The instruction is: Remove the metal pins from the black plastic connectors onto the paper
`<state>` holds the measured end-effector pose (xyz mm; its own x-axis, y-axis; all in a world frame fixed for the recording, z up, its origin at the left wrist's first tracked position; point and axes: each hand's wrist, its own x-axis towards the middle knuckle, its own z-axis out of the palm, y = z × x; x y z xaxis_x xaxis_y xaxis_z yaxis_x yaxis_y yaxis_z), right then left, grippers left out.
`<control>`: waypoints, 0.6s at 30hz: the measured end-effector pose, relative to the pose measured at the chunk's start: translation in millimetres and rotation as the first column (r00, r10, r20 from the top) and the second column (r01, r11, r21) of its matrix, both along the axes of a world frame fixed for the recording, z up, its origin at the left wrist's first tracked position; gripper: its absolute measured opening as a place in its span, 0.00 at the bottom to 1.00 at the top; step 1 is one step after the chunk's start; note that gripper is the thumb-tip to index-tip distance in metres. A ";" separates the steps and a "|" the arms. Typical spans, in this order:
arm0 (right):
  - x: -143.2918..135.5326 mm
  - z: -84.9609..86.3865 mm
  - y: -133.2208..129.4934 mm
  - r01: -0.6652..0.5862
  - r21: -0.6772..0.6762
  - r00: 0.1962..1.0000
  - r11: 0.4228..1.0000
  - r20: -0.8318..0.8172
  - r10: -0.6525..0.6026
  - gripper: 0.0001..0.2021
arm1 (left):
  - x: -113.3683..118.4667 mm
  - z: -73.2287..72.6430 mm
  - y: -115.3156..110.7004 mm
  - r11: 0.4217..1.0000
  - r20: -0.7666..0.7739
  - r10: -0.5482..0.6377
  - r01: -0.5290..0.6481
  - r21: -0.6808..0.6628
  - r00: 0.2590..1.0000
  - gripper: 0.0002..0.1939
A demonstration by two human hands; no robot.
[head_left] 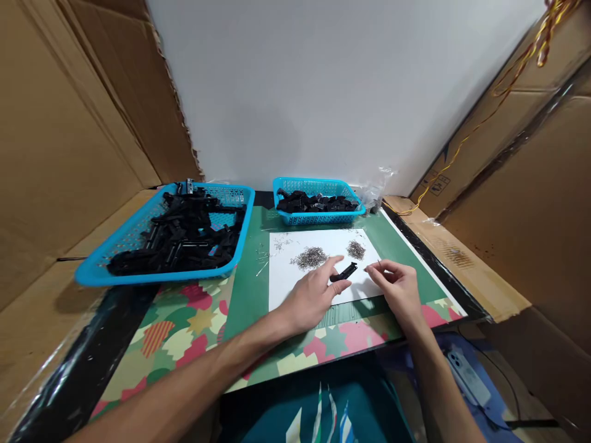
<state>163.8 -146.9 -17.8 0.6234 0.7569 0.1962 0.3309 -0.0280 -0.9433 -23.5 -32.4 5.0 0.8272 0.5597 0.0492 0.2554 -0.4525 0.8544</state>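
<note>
My left hand [310,296] holds a small black plastic part [344,272] between thumb and fingers, over a white sheet [286,289]. Just right of it, my right hand [398,288] is pinched, its fingertips closed on a tiny thin piece too small to name. Two piles of small metal pieces lie on the sheet: a larger pile [311,258] beyond my left hand and a smaller pile [356,250] farther right.
A large blue basket [247,224] of black parts stands at the left, a smaller blue basket [318,218] at the back. A clear plastic bag [375,192] sits beside the smaller one. Cardboard walls flank the table. A phone [468,376] lies low at the right.
</note>
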 end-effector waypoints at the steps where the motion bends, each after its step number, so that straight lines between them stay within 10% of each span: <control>1: 0.7 -0.3 -0.4 -0.011 -0.005 1.000 1.000 0.007 0.011 0.16 | 0.3 -1.5 -2.0 0.999 -0.042 -0.012 0.014 0.043 0.999 0.24; 7: 2.4 -6.7 -1.7 -0.136 -0.111 0.983 0.984 0.111 0.148 0.15 | 2.6 -8.4 -9.7 0.958 -0.168 -0.069 0.113 0.265 0.983 0.17; 18: 4.5 -7.7 -3.6 -0.104 -0.181 0.950 0.978 0.273 0.151 0.14 | 2.7 -10.3 -11.9 0.953 -0.167 -0.061 0.108 0.285 0.984 0.19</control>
